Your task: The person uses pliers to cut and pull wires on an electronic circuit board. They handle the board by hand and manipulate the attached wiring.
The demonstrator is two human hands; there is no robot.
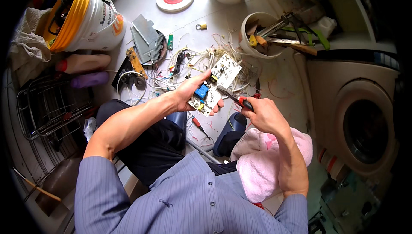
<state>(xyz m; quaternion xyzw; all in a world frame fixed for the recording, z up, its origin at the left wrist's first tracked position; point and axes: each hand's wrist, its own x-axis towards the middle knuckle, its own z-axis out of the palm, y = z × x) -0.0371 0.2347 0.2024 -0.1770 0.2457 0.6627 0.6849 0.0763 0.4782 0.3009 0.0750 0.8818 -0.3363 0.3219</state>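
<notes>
My left hand (189, 89) is closed around the edges of a pale circuit board (226, 71), tilted above the floor between my knees. A blue block-shaped component (201, 90) and smaller yellow parts stand up from the board. In my right hand (267, 116) are pliers (235, 98) with red and black handles, gripped from the right. Their dark jaws reach the middle of the board; whether they are clamped on a part is too small to tell. Below the board, a red-handled screwdriver (197, 123) lies on the floor near my shoes.
Tangled wires (246, 68) spread behind the board. Left of them lie a grey metal housing (148, 41) and a yellow-brown board (136, 63). A tool-filled bucket (246, 41) and a washing machine (332, 105) stand right; a white-and-yellow bucket (96, 23) stands left. A pink towel (262, 165) covers my right thigh.
</notes>
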